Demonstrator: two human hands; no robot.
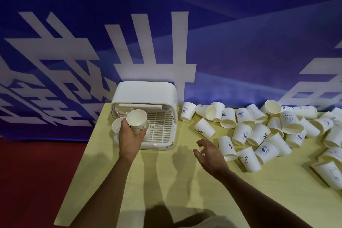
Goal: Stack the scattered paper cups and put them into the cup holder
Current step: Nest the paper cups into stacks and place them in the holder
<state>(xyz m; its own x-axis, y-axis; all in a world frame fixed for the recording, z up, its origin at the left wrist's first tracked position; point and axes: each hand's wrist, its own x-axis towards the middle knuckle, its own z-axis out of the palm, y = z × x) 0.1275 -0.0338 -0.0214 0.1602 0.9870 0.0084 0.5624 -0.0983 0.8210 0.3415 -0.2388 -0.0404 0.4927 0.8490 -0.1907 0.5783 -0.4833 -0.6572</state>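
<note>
My left hand (130, 136) is gripping a paper cup (137, 119), holding it tilted at the open front of the cup holder (146, 92) near the bench's (114, 181) far left corner. My right hand (208, 155) is hovering empty, fingers loosely spread, beside the scattered cups (259, 131) lying toward the right edge.

**Legible markings.** "Hi" stands beside a line-drawn animal on the held cup (137, 124), left of centre. It appears again on a lying cup (249, 159), lower right of centre. A "%" sign marks several cups in the pile (259, 129), among them the near cup (204, 128). "HELLO", upside down, stands on a tilted cup (289, 120) at right. An emblem cup (241, 134) carries ring lettering too small to read. The backdrop (240, 42) bears large white characters, cropped and unreadable.
</note>
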